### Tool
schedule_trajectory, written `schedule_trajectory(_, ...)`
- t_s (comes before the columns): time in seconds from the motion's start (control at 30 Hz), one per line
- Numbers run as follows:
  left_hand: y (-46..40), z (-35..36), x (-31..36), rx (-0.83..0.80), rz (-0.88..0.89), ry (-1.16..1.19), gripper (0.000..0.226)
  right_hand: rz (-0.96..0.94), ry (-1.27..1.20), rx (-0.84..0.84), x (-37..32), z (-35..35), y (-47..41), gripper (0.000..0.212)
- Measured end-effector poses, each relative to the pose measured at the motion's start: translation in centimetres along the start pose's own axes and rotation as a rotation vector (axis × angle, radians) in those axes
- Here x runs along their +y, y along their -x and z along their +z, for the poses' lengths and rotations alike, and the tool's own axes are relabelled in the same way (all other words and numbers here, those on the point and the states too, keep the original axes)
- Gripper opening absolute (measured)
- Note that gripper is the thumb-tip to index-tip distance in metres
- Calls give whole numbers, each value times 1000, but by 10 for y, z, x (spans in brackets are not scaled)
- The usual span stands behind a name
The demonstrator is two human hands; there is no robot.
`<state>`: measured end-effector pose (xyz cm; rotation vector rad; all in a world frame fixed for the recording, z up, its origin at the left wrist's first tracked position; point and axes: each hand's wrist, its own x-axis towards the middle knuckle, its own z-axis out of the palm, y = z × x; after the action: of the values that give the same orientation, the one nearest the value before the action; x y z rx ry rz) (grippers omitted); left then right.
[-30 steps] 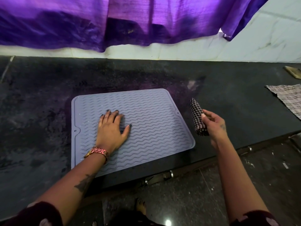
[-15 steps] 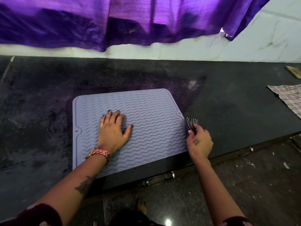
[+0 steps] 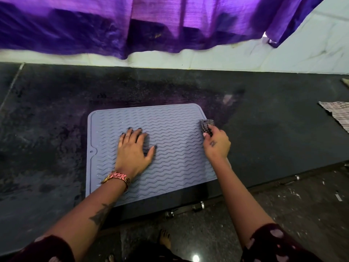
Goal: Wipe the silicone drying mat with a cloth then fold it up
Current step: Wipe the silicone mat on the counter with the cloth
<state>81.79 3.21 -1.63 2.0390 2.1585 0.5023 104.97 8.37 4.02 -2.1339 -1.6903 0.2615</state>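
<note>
A grey-lilac silicone drying mat (image 3: 170,129) with wavy ridges lies flat on the dark stone counter (image 3: 56,120). My left hand (image 3: 134,150) rests palm down on the mat's middle, fingers spread. My right hand (image 3: 217,144) grips a folded dark checked cloth (image 3: 206,126) and presses it on the mat's right edge, near the far right corner.
A purple curtain (image 3: 151,23) hangs over the white wall behind the counter. A second, pale checked cloth (image 3: 338,114) lies at the counter's far right. The counter's front edge (image 3: 264,184) runs diagonally just below the mat. My bare foot (image 3: 165,241) shows on the floor.
My right hand brought the cloth down from the air onto the mat's right edge, then slid it away from me toward the far right corner. My left hand stayed put.
</note>
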Motion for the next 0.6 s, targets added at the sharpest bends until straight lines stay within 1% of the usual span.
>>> schedule_trajectory(0.07, 0, 0, 0, 4, 1, 11, 69, -35, -135, -56, -17, 5, 2, 36)
schedule_trajectory(0.1, 0, 0, 0, 5, 1, 12, 69, -26, -272, -96, -27, 9, 5, 35)
schedule_trajectory(0.2, 0, 0, -1, 8, -3, 17, 70, 155, -850, -306, -50, 25, 20, 34)
schedule_trajectory(0.27, 1, -1, -1, 10, -7, 27, 70, 303, -1163, -375, -51, 29, 25, 34)
schedule_trajectory(0.33, 1, -1, 0, 14, -8, 36, 70, 414, -1332, -382, -41, 24, 18, 33)
schedule_trajectory(0.37, 1, -1, 0, 13, -9, 37, 70, 437, -1345, -356, -32, 20, 12, 33)
schedule_trajectory(0.4, 1, -1, 0, 12, -11, 36, 71, 432, -1293, -301, -22, 17, 3, 33)
schedule_trajectory(0.43, 1, -2, 0, 13, -12, 34, 73, 405, -1169, -219, -13, 13, -6, 32)
schedule_trajectory(0.5, 1, -2, 0, 23, -11, 33, 78, 299, -737, -44, 4, 6, -23, 31)
schedule_trajectory(0.53, 1, -2, 1, 28, -12, 35, 78, 233, -508, -7, 11, 3, -29, 33)
schedule_trajectory(0.57, 1, -2, 1, 33, -14, 37, 78, 170, -324, -14, 15, 3, -33, 35)
schedule_trajectory(0.6, 1, -2, 1, 34, -15, 36, 78, 114, -200, -55, 16, 4, -36, 39)
